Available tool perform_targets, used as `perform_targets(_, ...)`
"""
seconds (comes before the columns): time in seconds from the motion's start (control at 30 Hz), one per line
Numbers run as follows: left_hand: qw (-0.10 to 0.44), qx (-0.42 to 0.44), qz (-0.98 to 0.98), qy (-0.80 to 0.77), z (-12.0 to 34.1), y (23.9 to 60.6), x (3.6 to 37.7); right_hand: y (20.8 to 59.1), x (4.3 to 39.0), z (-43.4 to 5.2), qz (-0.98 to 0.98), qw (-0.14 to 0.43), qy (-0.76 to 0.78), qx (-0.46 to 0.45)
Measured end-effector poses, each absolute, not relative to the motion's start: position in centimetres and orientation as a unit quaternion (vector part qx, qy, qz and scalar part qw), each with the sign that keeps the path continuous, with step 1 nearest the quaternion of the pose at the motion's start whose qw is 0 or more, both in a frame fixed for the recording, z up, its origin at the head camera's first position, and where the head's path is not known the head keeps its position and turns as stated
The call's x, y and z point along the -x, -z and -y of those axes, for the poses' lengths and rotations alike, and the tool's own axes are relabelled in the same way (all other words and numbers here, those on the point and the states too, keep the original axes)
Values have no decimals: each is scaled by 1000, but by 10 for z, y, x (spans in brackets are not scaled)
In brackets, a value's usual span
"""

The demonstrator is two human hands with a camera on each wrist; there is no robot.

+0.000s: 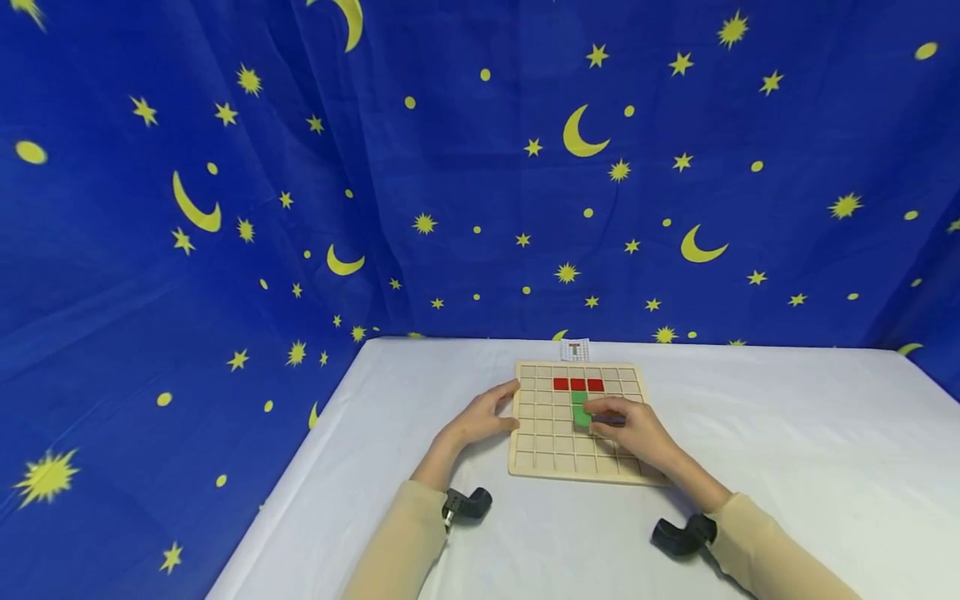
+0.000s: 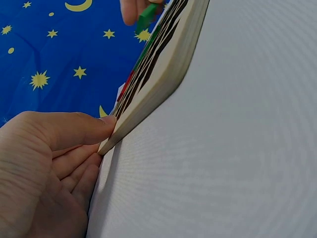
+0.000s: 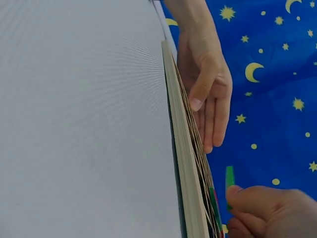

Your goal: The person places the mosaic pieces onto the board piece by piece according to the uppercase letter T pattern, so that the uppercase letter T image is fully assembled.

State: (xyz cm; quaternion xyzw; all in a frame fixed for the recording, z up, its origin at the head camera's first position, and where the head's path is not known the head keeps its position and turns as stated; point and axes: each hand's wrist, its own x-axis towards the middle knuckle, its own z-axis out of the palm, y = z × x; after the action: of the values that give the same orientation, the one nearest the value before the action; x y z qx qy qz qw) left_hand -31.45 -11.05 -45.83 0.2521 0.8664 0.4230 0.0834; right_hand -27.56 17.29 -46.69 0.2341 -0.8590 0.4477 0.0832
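Observation:
A wooden grid board (image 1: 540, 450) lies flat on the white table (image 1: 787, 467). Three red tiles (image 1: 577, 384) fill a row near its far edge, and green tiles (image 1: 580, 407) run down from the middle red one. My right hand (image 1: 609, 417) pinches a green tile (image 3: 229, 179) just over the board, seen in the right wrist view beside the board's edge (image 3: 185, 148). My left hand (image 1: 504, 410) rests with straight fingers against the board's left edge (image 2: 158, 74); its thumb (image 2: 84, 130) presses the rim. In the left wrist view the green tile (image 2: 147, 17) shows at the top.
A small picture card (image 1: 575, 350) with a T shape stands just behind the board. A blue cloth with yellow stars and moons (image 1: 450, 167) hangs behind and to the left of the table. Bare white tabletop lies right of the board.

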Motion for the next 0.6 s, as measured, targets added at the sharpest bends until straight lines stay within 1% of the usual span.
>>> perform_targets(0.2, 80, -252, -867, -422, 111, 459, 315, 473, 277, -175, 870, 91, -423, -235)
perform_targets(0.6, 82, -253, -865, -426, 110, 460, 315, 475, 275, -175, 870, 107, -400, -268)
